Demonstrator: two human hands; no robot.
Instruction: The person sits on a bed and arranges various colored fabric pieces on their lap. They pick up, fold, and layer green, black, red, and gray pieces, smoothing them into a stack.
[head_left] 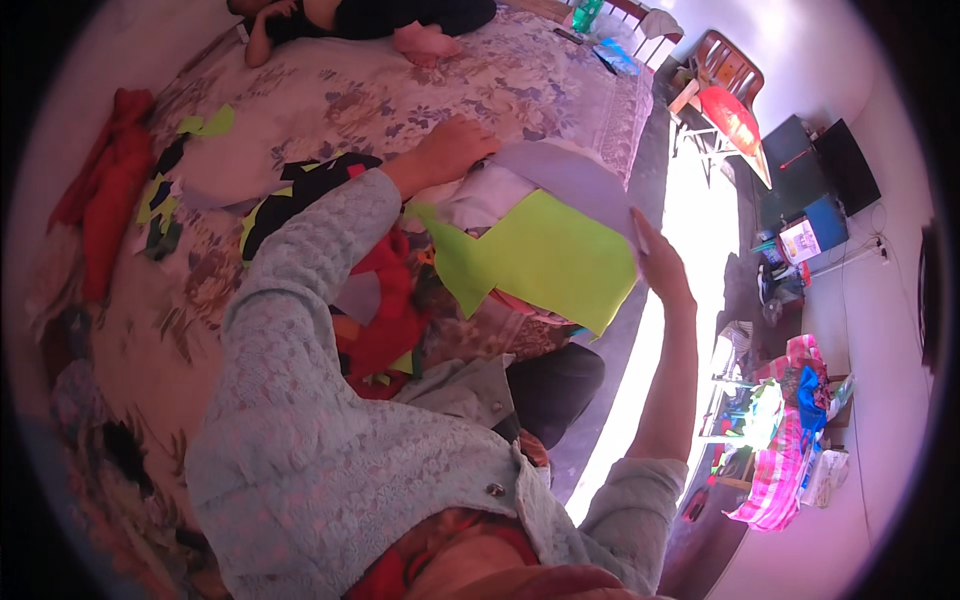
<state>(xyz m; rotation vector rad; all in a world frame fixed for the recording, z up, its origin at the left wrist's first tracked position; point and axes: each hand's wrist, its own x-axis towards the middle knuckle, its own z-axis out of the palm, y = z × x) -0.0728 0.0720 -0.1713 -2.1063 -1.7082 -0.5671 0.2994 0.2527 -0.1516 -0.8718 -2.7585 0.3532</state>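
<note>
A lime-green fabric piece [555, 260], cut with a notch and pointed corners, lies over a lavender-grey fabric piece [578, 178] in front of me. My left hand [455, 150] is closed at the far left edge of the grey fabric, fingers bent over; the fingertips are partly hidden. On the right, my right hand [662, 262] pinches the edge of the same grey fabric beside the green piece. A whitish fabric portion [490, 198] shows between the left hand and the green.
Red cloth [400, 300] and black-and-green scraps [290, 210] lie left on the flowered bedspread [380, 90]. A red garment [105, 195] is at far left. Another person [400, 18] lies at the bed's far edge. Right stand a chair [730, 65] and a pink checked cloth [780, 460].
</note>
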